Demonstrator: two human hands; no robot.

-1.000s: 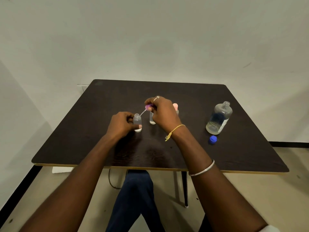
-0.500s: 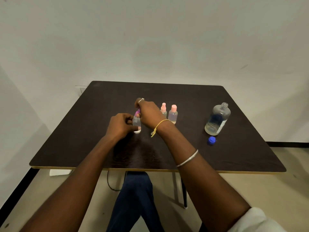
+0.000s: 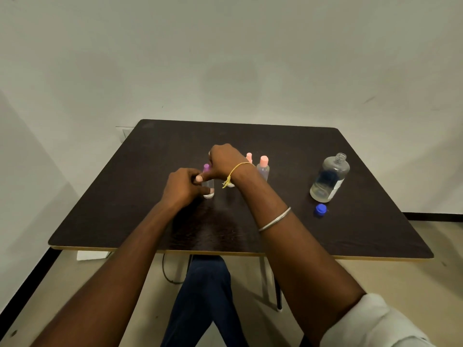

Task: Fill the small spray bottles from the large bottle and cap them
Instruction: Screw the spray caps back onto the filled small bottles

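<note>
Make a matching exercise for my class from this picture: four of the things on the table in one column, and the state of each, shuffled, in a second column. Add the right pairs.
Things
1. large bottle
2. blue cap
3. purple-topped small bottle
4. pink-topped small bottle nearest the large bottle

States
A. gripped by the left hand
B. lies on the table, on no bottle
C. stands capped, in no hand
D. stands with its neck open

Pairs: 1-D, 2-B, 3-A, 4-C
</note>
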